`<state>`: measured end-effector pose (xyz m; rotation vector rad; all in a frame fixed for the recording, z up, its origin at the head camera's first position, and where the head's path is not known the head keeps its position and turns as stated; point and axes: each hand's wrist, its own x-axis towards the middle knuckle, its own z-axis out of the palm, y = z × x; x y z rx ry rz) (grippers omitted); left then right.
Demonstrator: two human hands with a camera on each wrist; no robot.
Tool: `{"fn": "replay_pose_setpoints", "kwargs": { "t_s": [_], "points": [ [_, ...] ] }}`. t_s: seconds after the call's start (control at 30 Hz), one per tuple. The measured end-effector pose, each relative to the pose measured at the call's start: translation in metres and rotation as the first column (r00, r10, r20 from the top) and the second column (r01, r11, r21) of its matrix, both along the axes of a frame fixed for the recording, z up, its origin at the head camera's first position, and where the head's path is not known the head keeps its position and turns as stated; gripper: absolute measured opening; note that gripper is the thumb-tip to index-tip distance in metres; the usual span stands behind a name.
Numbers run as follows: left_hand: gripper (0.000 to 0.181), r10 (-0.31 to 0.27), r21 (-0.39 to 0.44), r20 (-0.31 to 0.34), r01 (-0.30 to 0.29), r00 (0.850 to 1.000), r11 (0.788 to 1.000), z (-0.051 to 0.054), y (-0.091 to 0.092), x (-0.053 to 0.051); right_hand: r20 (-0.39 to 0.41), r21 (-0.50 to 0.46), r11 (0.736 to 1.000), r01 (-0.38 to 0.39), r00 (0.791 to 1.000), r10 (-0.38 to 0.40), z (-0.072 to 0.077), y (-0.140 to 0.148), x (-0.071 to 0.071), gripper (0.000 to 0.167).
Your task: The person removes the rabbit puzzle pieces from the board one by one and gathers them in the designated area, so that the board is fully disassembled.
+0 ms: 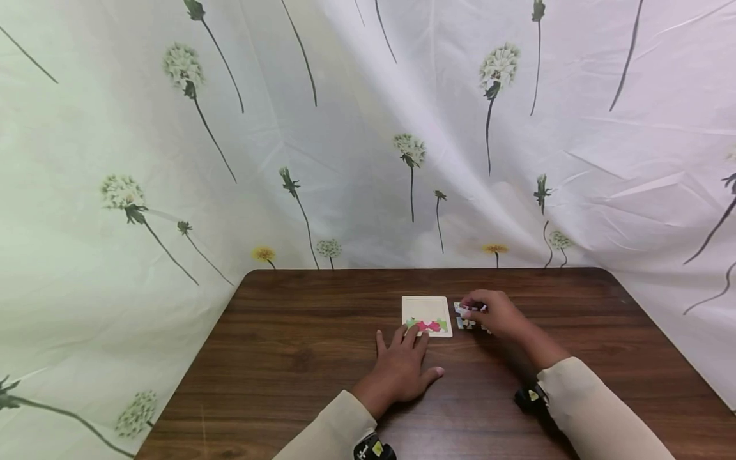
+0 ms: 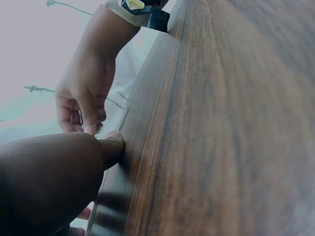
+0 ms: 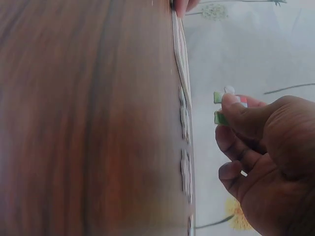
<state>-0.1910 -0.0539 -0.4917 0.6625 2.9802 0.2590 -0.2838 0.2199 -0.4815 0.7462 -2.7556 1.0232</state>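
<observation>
A white square puzzle board (image 1: 422, 309) lies on the table, with pink and green jigsaw pieces (image 1: 439, 326) along its near edge. My left hand (image 1: 400, 370) rests flat with fingers spread, fingertips on the board's near edge and thumb out to the side. Just right of the board, my right hand (image 1: 499, 314) is held over loose jigsaw pieces (image 1: 467, 324). Between its thumb and finger it pinches a jigsaw piece (image 3: 220, 117) with green, white and red showing, raised above the tabletop. The fingers partly cover that piece.
The brown wooden table (image 1: 299, 358) reaches back to a pale curtain (image 1: 351, 160) printed with dandelions. Several loose pieces (image 3: 185, 172) lie in a row beside the board in the right wrist view. A black wrist camera (image 1: 530, 397) is strapped on the right wrist.
</observation>
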Motion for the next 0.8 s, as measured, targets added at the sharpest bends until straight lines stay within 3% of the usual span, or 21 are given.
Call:
{"fn": "replay_pose_setpoints", "kwargs": {
  "t_s": [0.6,0.8],
  "points": [
    [0.081,0.01,0.003,0.013,-0.01,1.0,1.0,-0.001,0.0,0.001,-0.081,0.016,0.998,0.065,0.995,-0.063,-0.001,0.053,0.008,0.019],
    [0.081,0.01,0.008,0.011,-0.01,1.0,1.0,0.0,-0.001,0.001,-0.063,0.031,0.996,0.083,0.995,-0.081,-0.002,0.065,0.01,0.019]
  ]
}}
